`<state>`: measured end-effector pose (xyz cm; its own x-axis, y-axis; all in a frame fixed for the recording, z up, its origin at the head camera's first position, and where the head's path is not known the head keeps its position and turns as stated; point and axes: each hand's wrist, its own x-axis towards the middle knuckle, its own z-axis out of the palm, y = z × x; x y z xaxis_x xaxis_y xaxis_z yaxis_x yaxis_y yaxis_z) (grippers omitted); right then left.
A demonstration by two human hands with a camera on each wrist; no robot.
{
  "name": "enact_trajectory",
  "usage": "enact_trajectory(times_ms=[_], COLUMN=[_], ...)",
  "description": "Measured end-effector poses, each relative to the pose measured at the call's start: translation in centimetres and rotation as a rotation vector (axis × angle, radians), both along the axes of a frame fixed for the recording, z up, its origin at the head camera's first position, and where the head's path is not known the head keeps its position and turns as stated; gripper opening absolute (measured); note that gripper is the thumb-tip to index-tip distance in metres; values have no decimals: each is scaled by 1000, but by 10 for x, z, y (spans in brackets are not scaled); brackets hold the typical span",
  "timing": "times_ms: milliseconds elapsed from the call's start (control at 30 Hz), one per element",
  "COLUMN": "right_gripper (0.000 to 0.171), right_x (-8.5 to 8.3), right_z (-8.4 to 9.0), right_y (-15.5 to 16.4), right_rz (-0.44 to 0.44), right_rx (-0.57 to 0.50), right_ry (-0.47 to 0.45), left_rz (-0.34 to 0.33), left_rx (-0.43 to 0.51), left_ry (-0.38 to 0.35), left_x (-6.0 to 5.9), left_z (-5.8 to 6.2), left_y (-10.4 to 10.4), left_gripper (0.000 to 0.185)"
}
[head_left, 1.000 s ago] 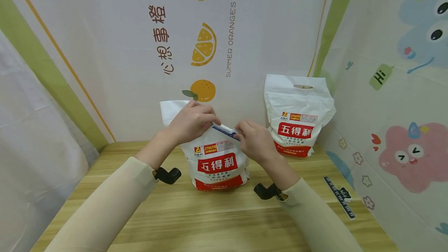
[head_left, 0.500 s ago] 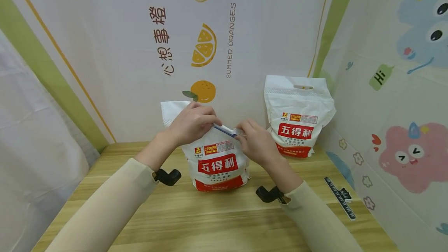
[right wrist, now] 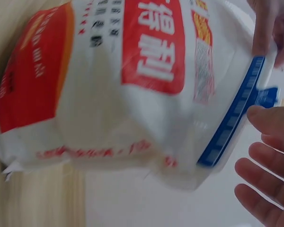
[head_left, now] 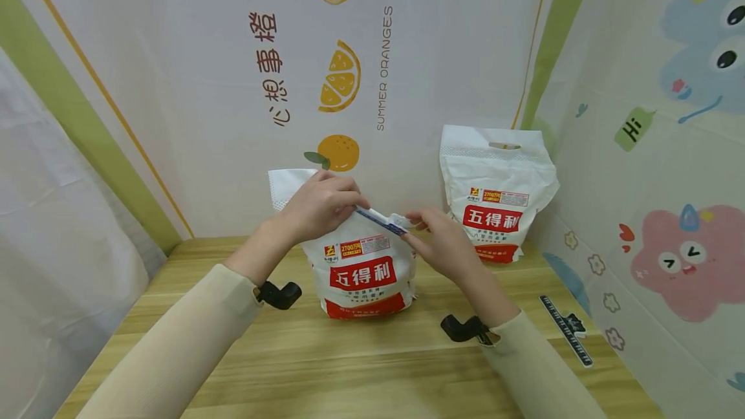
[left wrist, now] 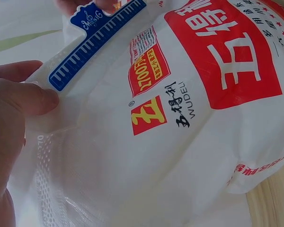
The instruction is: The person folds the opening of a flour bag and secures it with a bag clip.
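Observation:
A white flour bag point(head_left: 362, 286) with red print stands upright on the table, its top folded over. Across that fold lies a blue bag clip point(left wrist: 92, 49) with a piano-key pattern and a "Music" tab. My left hand point(head_left: 323, 204) pinches the folded top between thumb and fingers, just beside one end of the clip. On the clip's other side is my right hand point(head_left: 447, 246); in the right wrist view its thumb point(right wrist: 262, 118) is at the clip's tab, and the other fingers are spread loosely, holding nothing.
A second flour bag point(head_left: 491, 170) with a handle slot stands at the back right. A black piano-key clip point(head_left: 564, 328) lies on the wooden table point(head_left: 326, 374) at the right. Printed curtains point(head_left: 198, 83) hang behind and at the sides.
My right hand has loosened from the clip and shifted right and slightly down. The clip stays on the fold. My left hand and the bag have hardly moved.

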<state>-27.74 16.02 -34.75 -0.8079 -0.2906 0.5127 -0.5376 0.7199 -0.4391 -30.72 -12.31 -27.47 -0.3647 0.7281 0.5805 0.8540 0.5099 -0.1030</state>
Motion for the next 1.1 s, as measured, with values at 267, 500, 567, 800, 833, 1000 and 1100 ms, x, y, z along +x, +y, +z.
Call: enact_trajectory(times_ms=[267, 500, 567, 800, 833, 1000, 1100], right_gripper=[30, 19, 17, 20, 21, 25, 27], right_x=[-7, -10, -10, -18, -19, -23, -26], right_z=[-26, -48, -52, -62, -64, -71, -74], right_y=[26, 36, 36, 37, 37, 33, 30], right_rz=[11, 27, 26, 81, 86, 89, 74], right_rx=[-120, -246, -273, -390, -404, -483, -527], right_ry=[-114, -238, -248, -284, -296, -369, -411], left_rz=[8, -10, -17, -3, 7, 76, 126], left_rx=[0, 17, 21, 28, 28, 18, 15], left_ry=[-12, -10, -8, -31, -35, -48, -69], left_x=[1, 2, 2, 1, 1, 0, 1], left_z=[1, 1, 2, 4, 4, 5, 6], left_y=[0, 1, 1, 4, 5, 10, 14], left_gripper=[19, 15, 14, 13, 13, 15, 15])
